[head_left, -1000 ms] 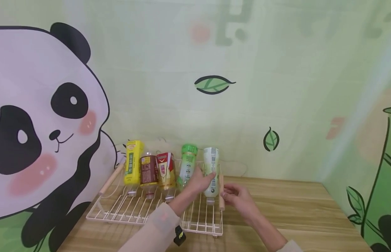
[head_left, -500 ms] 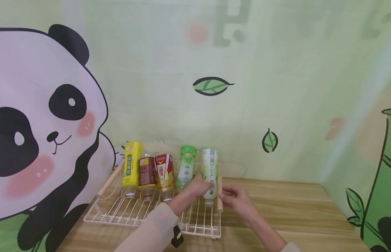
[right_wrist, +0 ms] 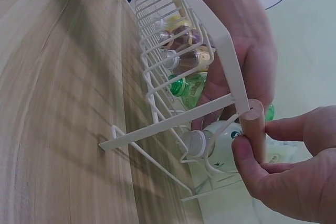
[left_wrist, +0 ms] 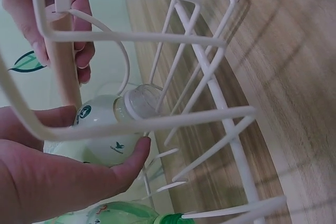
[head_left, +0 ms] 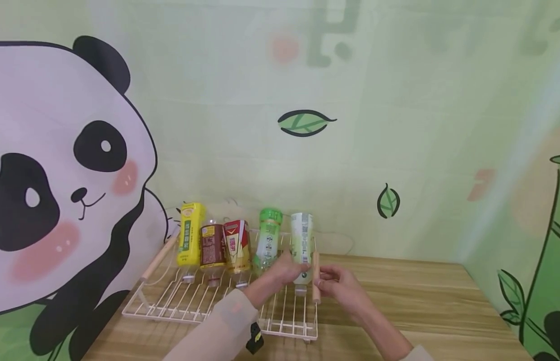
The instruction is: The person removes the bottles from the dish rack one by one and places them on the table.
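A pale green backdrop [head_left: 424,135] printed with a giant panda [head_left: 58,150] and drifting leaves rises behind a wood-grain counter [head_left: 415,306]. On the counter sits a white wire rack [right_wrist: 226,51], where five bottles lie in a row, their capped ends facing the near side. From the left come a yellow bottle [head_left: 190,234], a maroon-labelled bottle [head_left: 212,246] and a red-and-gold bottle [head_left: 237,245], set close together; past a gap are a green bottle [head_left: 268,235] and, at the far right of the row, a pale bottle [head_left: 301,235]. A person's left hand [head_left: 284,268] reaches over the rack and holds the pale bottle, thumb and fingers curved around its body. The right hand [head_left: 345,288] pinches the rack's right wooden handle [head_left: 317,278] between thumb and fingers, just beside that bottle. A matching left wooden handle [head_left: 161,255] slants along the opposite side. In the right wrist view, the pale bottle's clear cap [right_wrist: 195,143] sits among the wires, near the rack's end.
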`<state>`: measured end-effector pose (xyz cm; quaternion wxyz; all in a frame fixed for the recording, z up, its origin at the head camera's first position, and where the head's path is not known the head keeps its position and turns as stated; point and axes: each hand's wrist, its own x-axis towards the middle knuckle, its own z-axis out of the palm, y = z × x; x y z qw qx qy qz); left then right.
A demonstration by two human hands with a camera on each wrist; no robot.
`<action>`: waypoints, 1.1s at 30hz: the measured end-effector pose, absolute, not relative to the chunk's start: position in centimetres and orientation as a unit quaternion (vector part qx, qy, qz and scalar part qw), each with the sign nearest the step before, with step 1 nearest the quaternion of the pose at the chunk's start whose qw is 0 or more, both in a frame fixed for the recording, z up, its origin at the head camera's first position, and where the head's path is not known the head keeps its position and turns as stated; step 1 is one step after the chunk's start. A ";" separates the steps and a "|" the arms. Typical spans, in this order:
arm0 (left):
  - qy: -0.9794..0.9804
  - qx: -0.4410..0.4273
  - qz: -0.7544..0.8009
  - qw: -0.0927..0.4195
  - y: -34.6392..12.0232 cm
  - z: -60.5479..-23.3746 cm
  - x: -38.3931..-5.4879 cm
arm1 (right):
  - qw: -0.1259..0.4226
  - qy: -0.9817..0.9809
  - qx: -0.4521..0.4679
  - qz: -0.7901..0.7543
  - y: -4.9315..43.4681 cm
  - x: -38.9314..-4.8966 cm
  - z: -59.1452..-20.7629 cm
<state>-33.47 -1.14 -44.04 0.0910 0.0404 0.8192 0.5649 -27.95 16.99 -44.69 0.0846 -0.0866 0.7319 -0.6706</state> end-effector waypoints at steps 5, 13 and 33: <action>0.816 0.040 0.573 0.065 -1.1 -43.8 -33.5 | 0.092 0.731 -0.100 -0.669 17.2 -27.7 -44.4; 0.841 0.087 0.534 0.012 -2.0 -41.1 -32.4 | 0.087 0.739 -0.095 -0.661 19.8 -27.2 -42.7; 0.933 0.288 0.170 -0.132 -4.0 -34.5 -28.8 | -0.262 0.903 -0.276 -0.201 23.8 -25.9 -33.9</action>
